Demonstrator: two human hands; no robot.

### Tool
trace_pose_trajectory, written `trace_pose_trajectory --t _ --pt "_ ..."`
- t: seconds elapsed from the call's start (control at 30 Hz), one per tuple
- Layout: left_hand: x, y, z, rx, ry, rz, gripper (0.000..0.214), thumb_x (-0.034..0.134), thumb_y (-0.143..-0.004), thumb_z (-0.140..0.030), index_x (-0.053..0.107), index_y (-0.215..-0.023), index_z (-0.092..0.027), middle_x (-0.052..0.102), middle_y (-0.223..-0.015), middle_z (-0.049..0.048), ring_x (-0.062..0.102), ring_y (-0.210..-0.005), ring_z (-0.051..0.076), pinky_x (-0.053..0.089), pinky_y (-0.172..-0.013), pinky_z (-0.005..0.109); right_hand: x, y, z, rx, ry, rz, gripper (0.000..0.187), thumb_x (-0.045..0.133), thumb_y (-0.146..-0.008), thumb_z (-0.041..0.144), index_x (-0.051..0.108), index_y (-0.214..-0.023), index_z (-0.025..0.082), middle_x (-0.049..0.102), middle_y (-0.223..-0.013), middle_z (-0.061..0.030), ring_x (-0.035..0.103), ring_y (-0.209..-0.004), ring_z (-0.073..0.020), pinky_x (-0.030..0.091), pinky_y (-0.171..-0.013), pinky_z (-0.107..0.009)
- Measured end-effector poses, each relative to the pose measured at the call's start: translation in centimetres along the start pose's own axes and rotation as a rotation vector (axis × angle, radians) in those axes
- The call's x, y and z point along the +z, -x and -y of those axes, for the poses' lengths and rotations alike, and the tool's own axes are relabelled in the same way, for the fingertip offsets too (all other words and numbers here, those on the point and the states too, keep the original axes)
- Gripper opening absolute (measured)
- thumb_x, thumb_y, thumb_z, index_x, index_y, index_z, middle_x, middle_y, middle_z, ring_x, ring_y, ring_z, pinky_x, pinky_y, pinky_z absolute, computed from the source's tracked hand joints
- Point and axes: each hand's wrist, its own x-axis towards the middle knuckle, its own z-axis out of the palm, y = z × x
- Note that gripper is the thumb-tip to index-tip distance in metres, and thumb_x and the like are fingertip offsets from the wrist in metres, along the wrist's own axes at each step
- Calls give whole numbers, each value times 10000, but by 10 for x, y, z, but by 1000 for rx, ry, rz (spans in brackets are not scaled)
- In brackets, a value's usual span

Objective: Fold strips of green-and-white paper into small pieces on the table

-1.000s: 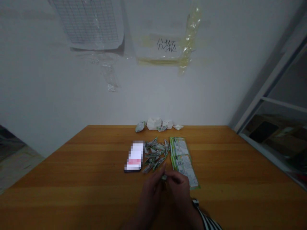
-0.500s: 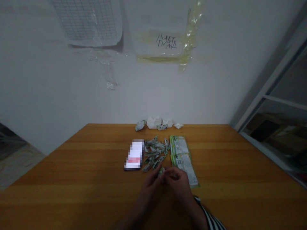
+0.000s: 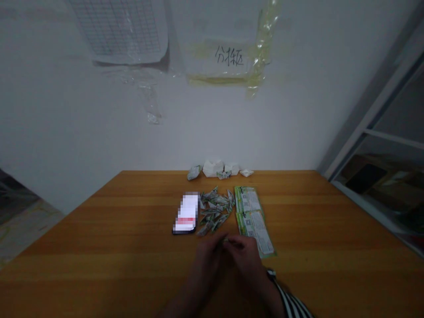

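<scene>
My left hand (image 3: 208,254) and my right hand (image 3: 244,252) meet at the near middle of the table, fingers closed in a pinch. Between their fingertips is a small folded paper piece (image 3: 226,240), mostly hidden by the fingers. Just beyond them lies a loose pile of folded paper pieces (image 3: 215,207), pointed and printed green and white. Flat beside my right hand are green-and-white printed sheets (image 3: 256,227), one overlapping another. A phone (image 3: 186,214) with a lit, blurred screen lies left of the pile.
Along the wall at the table's back edge stand white folded paper shapes (image 3: 213,168), a printed paper shape (image 3: 194,172) and a small white paper piece (image 3: 246,172). The wooden table (image 3: 115,221) meets a wall with taped papers (image 3: 228,55). A framed glass panel (image 3: 380,145) is at right.
Both hands have drawn slightly nearer and closed further around the small paper piece. Less of its green-and-white surface shows now. The things on the table look unmoved.
</scene>
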Motion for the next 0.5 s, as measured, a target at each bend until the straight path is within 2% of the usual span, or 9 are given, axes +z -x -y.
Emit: trace_pose_trajectory --t 0.1,0.2,0.33,0.5 --pt "-3 4 -4 60 -276 79 461 571 -708 -97 676 -1133 -242 760 -950 104 716 -755 251 554 -662 296 -6 0 2 -128 309 59 220 545 -838 172 741 -742 196 756 -737 -51 677 -658 -205 463 -612 -263" --pt "-5 7 -8 72 -455 119 486 580 -660 -61 676 -1108 -224 736 -962 127 703 -736 255 537 -629 288 -13 1 7 -242 525 138 254 486 -883 155 722 -803 204 748 -757 -50 666 -661 -191 430 -618 -253" --pt "-4 7 -17 90 -340 141 373 535 -746 -92 657 -1082 -200 712 -959 118 690 -769 225 546 -673 283 -16 1 10 -274 537 112 274 451 -915 163 681 -768 190 719 -717 -43 638 -633 -171 414 -613 -241" --pt "-2 4 -24 97 -263 73 292 421 -903 -171 649 -1086 -185 695 -993 124 683 -840 215 560 -748 319 -14 0 10 -256 382 17 313 443 -934 221 680 -738 165 696 -681 -45 619 -604 -159 426 -599 -231"
